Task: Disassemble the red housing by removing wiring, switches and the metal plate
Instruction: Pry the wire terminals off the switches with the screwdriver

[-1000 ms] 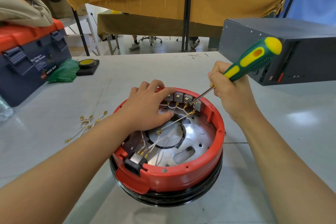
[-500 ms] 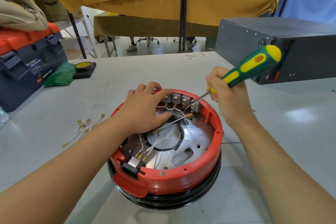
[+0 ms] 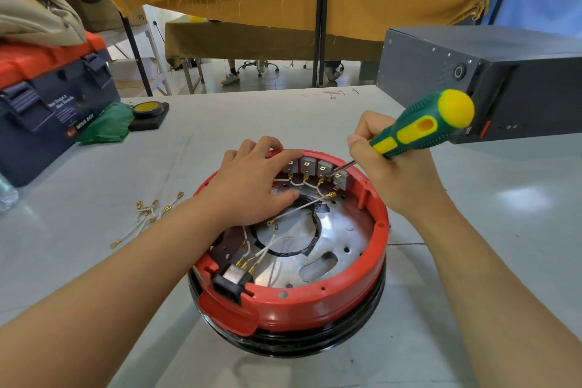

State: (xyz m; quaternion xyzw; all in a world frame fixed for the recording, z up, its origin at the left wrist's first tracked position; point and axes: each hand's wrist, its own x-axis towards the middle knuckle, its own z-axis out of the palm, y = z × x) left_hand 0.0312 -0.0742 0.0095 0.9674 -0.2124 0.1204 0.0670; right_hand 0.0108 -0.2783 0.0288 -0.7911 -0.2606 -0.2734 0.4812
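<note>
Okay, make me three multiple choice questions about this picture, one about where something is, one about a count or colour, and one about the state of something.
1. Where do the loose wires lie?
A. on the table left of the red housing
B. inside the toolbox
C. on the grey case

2. How many grey switches sit along the housing's far rim?
A. two
B. four
C. seven

3. What is the right hand doing?
A. resting flat on the table
B. gripping the screwdriver
C. lifting the metal plate

Answers: 1 A, the wires lie on the table beside the left forearm. 2 B, four blocks stand in a row. 3 B, fingers wrap the handle, tip at the switches.
</note>
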